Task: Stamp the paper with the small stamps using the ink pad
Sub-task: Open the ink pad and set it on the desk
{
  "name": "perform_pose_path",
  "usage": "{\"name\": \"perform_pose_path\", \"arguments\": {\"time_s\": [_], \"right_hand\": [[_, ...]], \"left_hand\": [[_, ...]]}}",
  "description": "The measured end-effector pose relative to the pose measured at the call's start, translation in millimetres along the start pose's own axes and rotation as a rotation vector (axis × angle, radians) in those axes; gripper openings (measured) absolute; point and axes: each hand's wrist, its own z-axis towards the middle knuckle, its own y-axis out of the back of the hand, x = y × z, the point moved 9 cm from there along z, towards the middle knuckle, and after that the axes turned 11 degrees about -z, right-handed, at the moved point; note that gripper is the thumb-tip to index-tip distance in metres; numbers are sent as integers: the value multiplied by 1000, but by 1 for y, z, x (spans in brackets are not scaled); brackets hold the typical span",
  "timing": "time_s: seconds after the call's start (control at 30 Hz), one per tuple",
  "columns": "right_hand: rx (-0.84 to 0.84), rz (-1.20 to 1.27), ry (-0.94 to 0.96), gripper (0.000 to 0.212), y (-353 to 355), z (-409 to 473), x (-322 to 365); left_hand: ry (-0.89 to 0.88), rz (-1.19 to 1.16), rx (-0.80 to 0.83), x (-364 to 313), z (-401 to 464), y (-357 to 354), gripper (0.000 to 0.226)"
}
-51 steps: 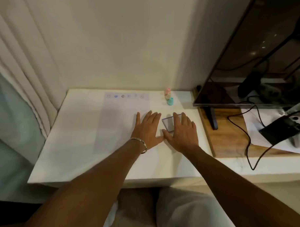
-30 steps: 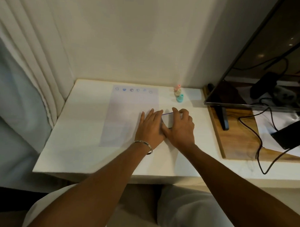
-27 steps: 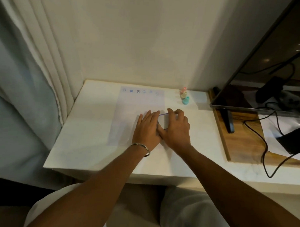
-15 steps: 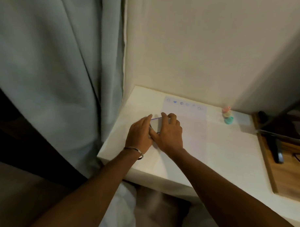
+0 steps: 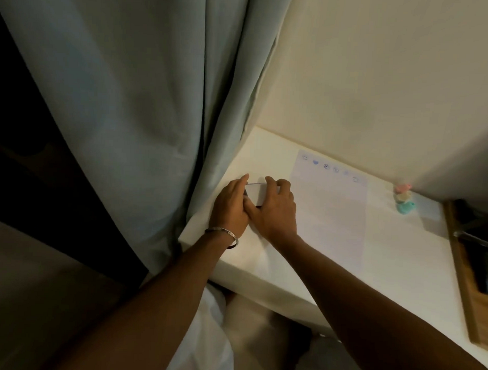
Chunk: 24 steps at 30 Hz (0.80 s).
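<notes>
A: What could go wrong now?

B: The ink pad [image 5: 255,195] sits near the left edge of the white table [image 5: 400,262], close to the curtain [image 5: 157,112]. If the hands push it more to the left, I think it may slide off or mark the cloth.

A: How are the hands placed?

B: The left hand [image 5: 231,205] and the right hand [image 5: 275,211] are together, both with fingers closed on the ink pad's sides, thumbs touching below it.

A: And the other things?

B: The paper [image 5: 330,212] lies just beside, with 6 marks along its far edge. The 3 stacked small stamps [image 5: 403,201] stand well apart, to the right.
</notes>
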Motion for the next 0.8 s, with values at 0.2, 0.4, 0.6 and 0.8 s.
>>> {"name": "perform_pose_path", "arguments": {"time_s": [0.2,0.4,0.6,0.8], "right_hand": [[4,-5,37,78,-1,4,0],[47,-32,67,77,-5,7,-2],[24,-157,157,61,4,13,3],[-5,-308,233,59,18,25,14]], "left_hand": [[0,51,-56,3,4,4,72],[-24,107,-79,-1,4,6,65],[-70,122,-93,-7,4,8,38],[-27,67,-95,-2,8,11,41]]}}
